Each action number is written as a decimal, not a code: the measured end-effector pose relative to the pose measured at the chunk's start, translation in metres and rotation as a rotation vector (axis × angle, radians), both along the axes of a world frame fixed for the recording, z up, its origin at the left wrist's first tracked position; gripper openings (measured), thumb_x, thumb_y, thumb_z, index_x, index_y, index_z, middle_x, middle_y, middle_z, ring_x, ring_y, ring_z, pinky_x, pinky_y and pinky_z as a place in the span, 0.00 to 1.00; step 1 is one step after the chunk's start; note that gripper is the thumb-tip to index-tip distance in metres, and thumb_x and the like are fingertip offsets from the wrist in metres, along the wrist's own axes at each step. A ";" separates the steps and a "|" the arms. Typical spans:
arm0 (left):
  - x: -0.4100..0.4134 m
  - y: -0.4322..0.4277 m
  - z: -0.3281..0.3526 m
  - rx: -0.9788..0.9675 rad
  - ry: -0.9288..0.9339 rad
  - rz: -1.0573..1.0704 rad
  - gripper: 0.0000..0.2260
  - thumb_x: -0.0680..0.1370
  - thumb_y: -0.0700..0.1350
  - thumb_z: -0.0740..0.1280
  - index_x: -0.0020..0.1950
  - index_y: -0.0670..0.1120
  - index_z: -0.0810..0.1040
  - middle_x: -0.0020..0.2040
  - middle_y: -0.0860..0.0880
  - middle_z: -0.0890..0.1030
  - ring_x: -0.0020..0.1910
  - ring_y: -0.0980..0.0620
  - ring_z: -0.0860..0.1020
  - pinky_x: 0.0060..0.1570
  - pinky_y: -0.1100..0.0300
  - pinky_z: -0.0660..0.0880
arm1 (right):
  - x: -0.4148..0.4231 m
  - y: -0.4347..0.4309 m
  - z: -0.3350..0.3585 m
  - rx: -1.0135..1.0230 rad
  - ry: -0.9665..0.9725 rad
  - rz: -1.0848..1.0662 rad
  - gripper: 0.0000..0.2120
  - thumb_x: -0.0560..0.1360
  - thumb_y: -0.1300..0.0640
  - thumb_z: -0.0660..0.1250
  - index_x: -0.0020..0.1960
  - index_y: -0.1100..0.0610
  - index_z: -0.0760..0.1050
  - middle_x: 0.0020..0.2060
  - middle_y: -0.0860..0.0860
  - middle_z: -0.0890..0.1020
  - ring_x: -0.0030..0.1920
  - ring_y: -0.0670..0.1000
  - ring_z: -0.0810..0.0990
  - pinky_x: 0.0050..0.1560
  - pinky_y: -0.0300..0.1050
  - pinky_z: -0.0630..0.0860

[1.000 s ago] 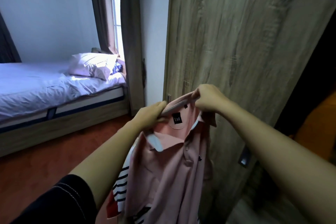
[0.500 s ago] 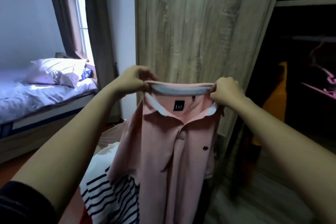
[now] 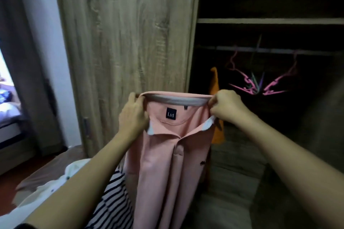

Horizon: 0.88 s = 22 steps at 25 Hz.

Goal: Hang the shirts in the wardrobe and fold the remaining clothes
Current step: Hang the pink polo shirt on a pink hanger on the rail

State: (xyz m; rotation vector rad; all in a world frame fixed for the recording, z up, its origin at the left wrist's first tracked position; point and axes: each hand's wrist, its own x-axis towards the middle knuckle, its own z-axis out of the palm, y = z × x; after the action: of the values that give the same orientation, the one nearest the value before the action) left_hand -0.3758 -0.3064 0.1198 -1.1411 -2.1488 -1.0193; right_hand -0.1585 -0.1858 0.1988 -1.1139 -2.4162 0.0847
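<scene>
Shirt point(image 3: 173, 154), pink polo, held up by collar in front of wardrobe point(image 3: 126, 42); front faces camera, collar stretched flat and level between both hands, body hanging straight down. Left hand point(image 3: 133, 115) closed on left end of collar, fingers curled over edge, thumb side toward shirt. Right hand point(image 3: 226, 107) pinching right end of collar, fingers tight on fabric. Dark label point(image 3: 171, 113) with pale lettering inside neck, centred just below collar band. Placket buttoned; small dark emblem point(image 3: 202, 162) on chest near shirt's right edge in view. Wardrobe door point(image 3: 121, 24), wood grain, directly behind left half of shirt; open dark compartment to right. Rail point(image 3: 270, 50) across compartment under shelf point(image 3: 270, 21). Pink hangers point(image 3: 258, 83) hooked on rail, bare, above and right of right hand, apart from it. Orange garment point(image 3: 216, 83) hanging at left edge of compartment, partly hidden behind shirt and right hand. Striped garment point(image 3: 113, 197), white with dark stripes, below left forearm, beside lower left of shirt. White garment point(image 3: 54, 189) further left, low in view. Curtain point(image 3: 24, 61) and bright window edge at far left.
</scene>
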 end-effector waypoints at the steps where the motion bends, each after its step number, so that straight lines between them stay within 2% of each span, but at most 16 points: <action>1: 0.013 0.012 -0.006 -0.030 -0.028 -0.048 0.13 0.72 0.37 0.62 0.56 0.41 0.72 0.56 0.41 0.69 0.44 0.35 0.75 0.39 0.47 0.70 | 0.009 0.003 -0.006 0.017 -0.015 -0.027 0.11 0.68 0.62 0.69 0.50 0.57 0.83 0.51 0.55 0.82 0.52 0.57 0.80 0.50 0.43 0.75; 3: 0.028 0.028 -0.008 -0.110 -0.004 -0.149 0.15 0.71 0.36 0.61 0.57 0.40 0.71 0.55 0.40 0.67 0.44 0.35 0.75 0.40 0.49 0.69 | 0.029 0.015 -0.019 0.033 -0.101 -0.101 0.13 0.68 0.60 0.70 0.52 0.59 0.82 0.52 0.57 0.80 0.54 0.58 0.79 0.52 0.45 0.75; 4: 0.027 0.035 -0.005 -0.165 0.017 -0.186 0.15 0.70 0.36 0.64 0.57 0.40 0.74 0.54 0.39 0.69 0.46 0.35 0.75 0.43 0.49 0.71 | 0.041 0.024 -0.022 0.012 -0.149 -0.156 0.13 0.69 0.60 0.69 0.53 0.58 0.81 0.53 0.57 0.80 0.54 0.58 0.79 0.53 0.45 0.75; 6: 0.022 0.050 0.009 -0.214 -0.026 -0.218 0.11 0.67 0.35 0.68 0.49 0.40 0.82 0.49 0.37 0.76 0.48 0.36 0.77 0.45 0.52 0.73 | 0.067 0.042 -0.025 -0.069 -0.184 -0.264 0.12 0.70 0.60 0.68 0.53 0.58 0.82 0.53 0.57 0.81 0.54 0.58 0.80 0.53 0.45 0.76; 8: 0.024 0.061 0.020 -0.211 -0.095 -0.213 0.09 0.67 0.35 0.69 0.43 0.44 0.85 0.44 0.36 0.81 0.49 0.37 0.78 0.43 0.55 0.72 | 0.087 0.056 -0.025 -0.122 -0.149 -0.322 0.11 0.71 0.60 0.67 0.52 0.58 0.82 0.51 0.58 0.83 0.54 0.58 0.80 0.54 0.46 0.76; 11: 0.055 0.083 0.022 -0.231 -0.078 -0.208 0.14 0.70 0.37 0.65 0.48 0.50 0.85 0.48 0.39 0.83 0.51 0.36 0.79 0.47 0.53 0.74 | 0.106 0.071 -0.026 -0.091 -0.050 -0.328 0.11 0.69 0.62 0.66 0.50 0.58 0.83 0.51 0.59 0.82 0.53 0.61 0.80 0.54 0.49 0.78; 13: 0.071 0.098 0.024 -0.164 -0.058 -0.208 0.13 0.72 0.39 0.64 0.51 0.49 0.83 0.51 0.40 0.80 0.52 0.36 0.77 0.48 0.50 0.74 | 0.113 0.081 -0.025 -0.045 0.005 -0.319 0.11 0.68 0.63 0.66 0.48 0.57 0.82 0.49 0.59 0.82 0.51 0.61 0.80 0.48 0.47 0.78; 15: 0.080 0.114 0.026 -0.162 -0.045 -0.261 0.11 0.73 0.41 0.64 0.51 0.47 0.82 0.51 0.40 0.78 0.52 0.36 0.77 0.47 0.48 0.74 | 0.120 0.091 -0.024 -0.020 -0.011 -0.315 0.09 0.66 0.63 0.66 0.44 0.56 0.82 0.47 0.57 0.82 0.50 0.60 0.80 0.41 0.43 0.74; 18: 0.088 0.133 0.028 -0.200 -0.060 -0.317 0.12 0.70 0.40 0.66 0.51 0.46 0.83 0.51 0.40 0.80 0.52 0.36 0.78 0.49 0.48 0.76 | 0.135 0.106 -0.019 -0.047 -0.071 -0.294 0.12 0.67 0.63 0.67 0.46 0.53 0.83 0.51 0.55 0.82 0.52 0.58 0.80 0.48 0.43 0.77; 22: 0.105 0.148 0.041 -0.147 -0.164 -0.283 0.12 0.65 0.45 0.64 0.43 0.53 0.84 0.49 0.46 0.82 0.50 0.40 0.79 0.48 0.51 0.77 | 0.150 0.128 -0.004 -0.115 0.023 -0.214 0.16 0.70 0.68 0.63 0.52 0.55 0.83 0.54 0.54 0.82 0.54 0.57 0.80 0.54 0.43 0.76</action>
State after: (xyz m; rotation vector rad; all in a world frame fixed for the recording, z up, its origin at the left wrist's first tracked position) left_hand -0.2708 -0.1586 0.1608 -1.5129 -2.2649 -1.1242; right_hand -0.0090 -0.0582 0.1950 -1.4086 -2.2808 0.1664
